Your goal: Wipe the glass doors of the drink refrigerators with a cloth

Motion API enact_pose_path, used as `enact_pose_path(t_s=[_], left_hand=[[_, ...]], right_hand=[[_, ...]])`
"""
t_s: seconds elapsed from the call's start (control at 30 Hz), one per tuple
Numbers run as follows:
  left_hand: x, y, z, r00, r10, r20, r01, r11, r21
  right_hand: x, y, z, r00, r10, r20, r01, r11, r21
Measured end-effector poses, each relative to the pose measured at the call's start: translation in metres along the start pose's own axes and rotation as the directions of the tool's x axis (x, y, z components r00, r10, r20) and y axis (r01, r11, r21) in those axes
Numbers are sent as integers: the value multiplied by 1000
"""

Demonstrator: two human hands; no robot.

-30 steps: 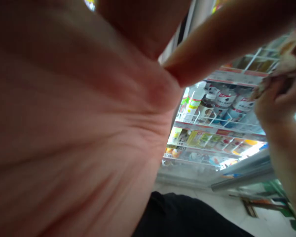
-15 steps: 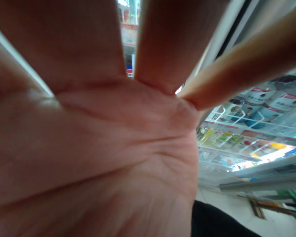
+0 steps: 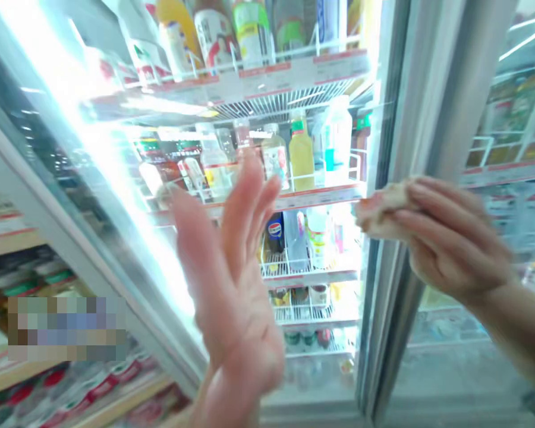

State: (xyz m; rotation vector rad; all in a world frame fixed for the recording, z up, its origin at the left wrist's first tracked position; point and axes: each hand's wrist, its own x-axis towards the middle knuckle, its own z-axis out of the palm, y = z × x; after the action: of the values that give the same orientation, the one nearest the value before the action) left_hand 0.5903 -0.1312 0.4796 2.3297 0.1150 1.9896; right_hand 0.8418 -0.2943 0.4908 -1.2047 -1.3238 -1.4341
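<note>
The left hand (image 3: 232,291) is standing upright in front of an open drinks cooler (image 3: 386,178), with its fingers (image 3: 245,202) stretched out and released, and it is grasping nothing; it is blurred. The right hand (image 3: 446,238) is staying at the right, just in front of the grey door frame (image 3: 410,119), and its fingers are clenching a pale crumpled thing (image 3: 378,214), maybe a cloth or a wrapper, I cannot tell which. This thing is sticking out to the left from the fist, near the edge of the middle shelf (image 3: 321,195). The cooler is holding wire shelves with bottles. On the top shelf (image 3: 294,68) I am counting about five bottles, one of them orange (image 3: 178,24). On the middle shelf about eight bottles are standing, among them one yellow bottle with a green cap (image 3: 301,151) and one clear bottle with a teal label (image 3: 336,142); the exact number I cannot tell because of the glare. Under it, one dark blue can or bottle (image 3: 275,232) is standing beside some white ones (image 3: 321,238), and the lower racks are carrying small cups, too blurred for counting. The glass door (image 3: 84,178) is swinging open to the left. Behind it, wooden shelves (image 3: 9,241) are carrying more packages.
</note>
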Motion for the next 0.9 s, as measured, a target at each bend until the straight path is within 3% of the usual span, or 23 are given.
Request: enact_pose_path(t_s=[0.03, 0.1, 0.17, 0.2, 0.23, 0.3, 0.37, 0.43, 0.5, 0.57, 0.63, 0.7, 0.73, 0.83, 0.9], left_hand=[[2, -24, 2, 994, 104, -39, -104, 994, -13], [-7, -70, 6, 972, 228, -55, -222, 971, 93], [-25, -113, 5, 970, 240, -38, -220, 933, 286], [-33, -131, 3, 970, 243, -22, -220, 909, 354], [-40, -148, 0, 971, 241, 6, -222, 885, 409], [-45, -174, -8, 978, 206, 45, -201, 854, 480], [-41, -192, -17, 988, 149, 36, -146, 849, 508], [-34, -204, -22, 994, 105, 9, -96, 859, 503], [-30, -212, -24, 995, 103, -11, -85, 870, 485], [-30, -216, -22, 992, 123, -18, -100, 874, 475], [-31, -219, -20, 990, 139, -40, -104, 876, 470], [-33, -221, -18, 989, 137, -57, -95, 877, 471], [-34, -221, -17, 989, 133, -64, -87, 876, 474], [-36, -217, -15, 991, 110, -72, -61, 868, 492], [-39, -210, -9, 992, 77, -96, -19, 870, 493]], right_hand=[[0, -15, 19, 991, -124, 47, 123, 992, 14], [-13, -44, 59, 976, -140, 166, 150, 988, -43], [-34, -65, 91, 946, -146, 290, 186, 976, -115], [-43, -70, 101, 913, -213, 349, 262, 960, -99], [-48, -72, 107, 867, -266, 420, 315, 948, -51], [-42, -67, 108, 845, -273, 459, 317, 948, -20], [-17, -56, 105, 914, -142, 380, 202, 972, -123], [12, -50, 105, 974, 60, 216, 6, 956, -294], [29, -55, 112, 979, 114, 170, -44, 929, -369], [31, -71, 121, 958, 2, 288, 101, 934, -343], [25, -86, 128, 872, -173, 458, 300, 928, -220], [24, -93, 129, 808, -258, 530, 377, 917, -127], [26, -92, 127, 824, -241, 513, 356, 925, -137], [34, -80, 121, 945, -58, 320, 156, 945, -288], [30, -76, 122, 976, 29, 214, 49, 936, -349]])
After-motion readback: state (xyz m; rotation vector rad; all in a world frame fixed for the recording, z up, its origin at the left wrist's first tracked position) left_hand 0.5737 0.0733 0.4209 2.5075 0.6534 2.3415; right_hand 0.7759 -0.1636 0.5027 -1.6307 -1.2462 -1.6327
